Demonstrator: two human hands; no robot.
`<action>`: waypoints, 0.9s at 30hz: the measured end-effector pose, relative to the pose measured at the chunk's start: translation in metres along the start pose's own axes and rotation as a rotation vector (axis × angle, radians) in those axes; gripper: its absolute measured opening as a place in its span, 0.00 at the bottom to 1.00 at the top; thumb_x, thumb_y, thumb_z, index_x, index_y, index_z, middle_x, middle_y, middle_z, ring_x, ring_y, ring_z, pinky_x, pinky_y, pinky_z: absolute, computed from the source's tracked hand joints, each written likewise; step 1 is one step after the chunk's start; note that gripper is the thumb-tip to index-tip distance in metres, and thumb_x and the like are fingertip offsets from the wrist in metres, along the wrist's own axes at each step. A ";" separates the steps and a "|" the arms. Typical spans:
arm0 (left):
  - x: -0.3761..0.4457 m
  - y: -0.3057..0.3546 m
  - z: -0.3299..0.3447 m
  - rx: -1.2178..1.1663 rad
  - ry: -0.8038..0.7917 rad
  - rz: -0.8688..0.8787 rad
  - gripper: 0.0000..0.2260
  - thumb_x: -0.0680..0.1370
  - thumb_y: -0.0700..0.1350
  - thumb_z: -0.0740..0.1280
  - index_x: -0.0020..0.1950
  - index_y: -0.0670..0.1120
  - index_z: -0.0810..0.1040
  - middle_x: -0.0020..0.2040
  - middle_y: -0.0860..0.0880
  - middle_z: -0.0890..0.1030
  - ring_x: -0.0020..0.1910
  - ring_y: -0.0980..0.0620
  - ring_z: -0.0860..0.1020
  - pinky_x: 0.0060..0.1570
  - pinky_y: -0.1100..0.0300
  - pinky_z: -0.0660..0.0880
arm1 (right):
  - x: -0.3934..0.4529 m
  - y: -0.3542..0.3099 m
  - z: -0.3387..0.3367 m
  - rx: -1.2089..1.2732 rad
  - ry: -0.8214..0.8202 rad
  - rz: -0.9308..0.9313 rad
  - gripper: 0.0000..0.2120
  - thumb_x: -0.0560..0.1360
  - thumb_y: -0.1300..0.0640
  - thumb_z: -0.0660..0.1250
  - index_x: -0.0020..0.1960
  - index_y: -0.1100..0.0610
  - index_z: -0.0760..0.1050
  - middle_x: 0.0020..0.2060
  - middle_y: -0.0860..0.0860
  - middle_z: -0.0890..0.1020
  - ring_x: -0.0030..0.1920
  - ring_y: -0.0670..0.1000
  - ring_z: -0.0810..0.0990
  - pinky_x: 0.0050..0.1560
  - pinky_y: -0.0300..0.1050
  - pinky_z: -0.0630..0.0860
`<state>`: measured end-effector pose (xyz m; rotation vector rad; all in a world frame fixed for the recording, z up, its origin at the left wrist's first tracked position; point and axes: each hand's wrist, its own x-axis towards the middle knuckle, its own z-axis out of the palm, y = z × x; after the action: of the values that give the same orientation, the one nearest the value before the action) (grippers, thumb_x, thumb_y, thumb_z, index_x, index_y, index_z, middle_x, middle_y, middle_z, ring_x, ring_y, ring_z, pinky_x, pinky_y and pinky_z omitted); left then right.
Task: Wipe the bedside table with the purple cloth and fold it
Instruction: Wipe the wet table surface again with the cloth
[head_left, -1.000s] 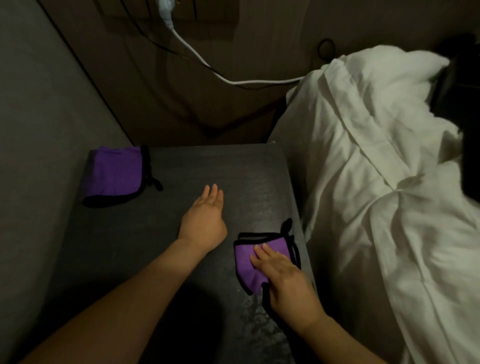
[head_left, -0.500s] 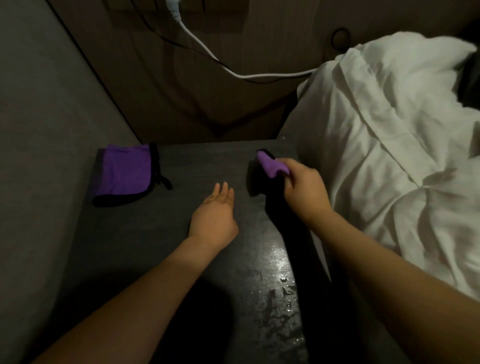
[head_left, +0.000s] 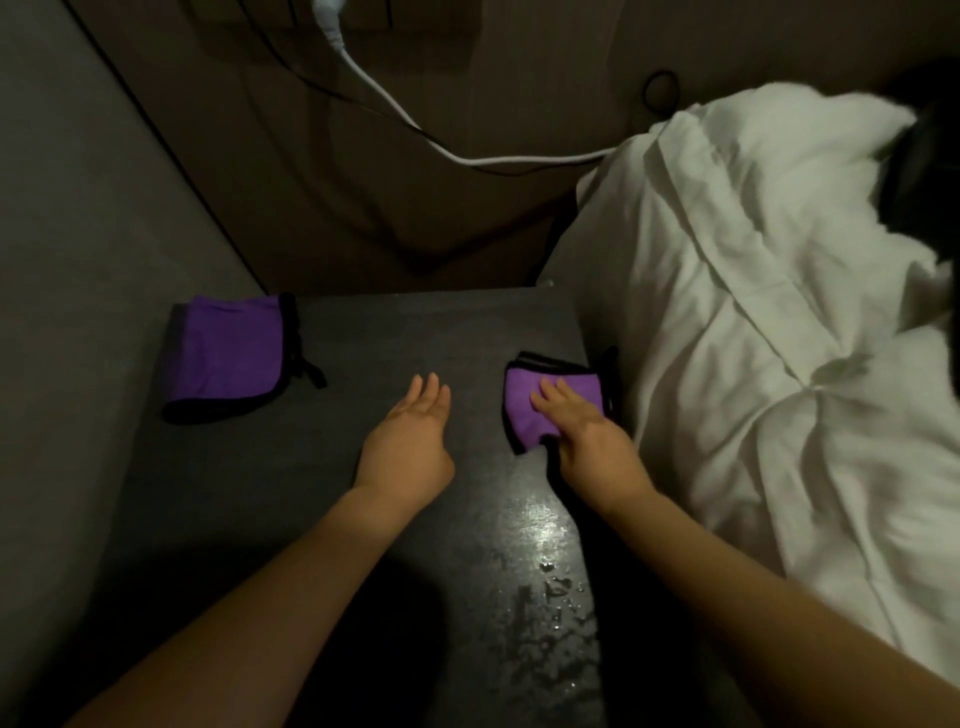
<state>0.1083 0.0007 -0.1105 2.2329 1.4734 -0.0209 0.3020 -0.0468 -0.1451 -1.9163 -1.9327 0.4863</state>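
A: Where is the purple cloth (head_left: 540, 402)?

B: It lies on the bedside table (head_left: 415, 332), near the right edge, folded small, with black trim. The right hand (head_left: 582, 431) presses on it with straight fingers, flat; nothing is grasped.

A: And the left hand (head_left: 408, 441)?

B: It rests flat on the table top beside the cloth, apart from it, fingers straight and together, holding nothing.

A: What else is there?

B: A second purple cloth (head_left: 228, 356), folded, lies at the far left corner. Wet drops (head_left: 550, 587) shine on the near part of the table. White bedding (head_left: 779, 322) is just beside the table on the right, and a white cable (head_left: 395, 111) runs along the wall behind.
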 end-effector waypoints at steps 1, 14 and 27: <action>0.000 0.001 -0.001 -0.002 -0.013 -0.006 0.31 0.73 0.35 0.57 0.75 0.43 0.50 0.78 0.47 0.49 0.77 0.52 0.47 0.73 0.64 0.47 | -0.010 0.000 0.001 -0.006 0.006 -0.004 0.22 0.66 0.67 0.62 0.60 0.62 0.74 0.62 0.61 0.75 0.63 0.61 0.71 0.61 0.59 0.67; -0.023 0.005 0.009 0.071 -0.044 0.029 0.32 0.74 0.34 0.56 0.75 0.42 0.47 0.78 0.45 0.47 0.77 0.49 0.46 0.74 0.61 0.48 | -0.064 -0.020 0.008 -0.069 0.044 0.024 0.23 0.63 0.64 0.60 0.58 0.63 0.76 0.58 0.60 0.78 0.60 0.60 0.75 0.58 0.62 0.69; -0.036 -0.006 0.009 -0.009 -0.032 0.090 0.32 0.74 0.31 0.55 0.75 0.44 0.49 0.78 0.47 0.48 0.77 0.52 0.46 0.73 0.64 0.48 | -0.065 -0.053 -0.021 0.000 -0.002 0.195 0.11 0.71 0.62 0.60 0.50 0.57 0.79 0.46 0.59 0.84 0.45 0.60 0.81 0.41 0.45 0.74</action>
<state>0.0899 -0.0322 -0.1110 2.2785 1.3527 -0.0218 0.2666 -0.1130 -0.1026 -2.1161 -1.7551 0.5425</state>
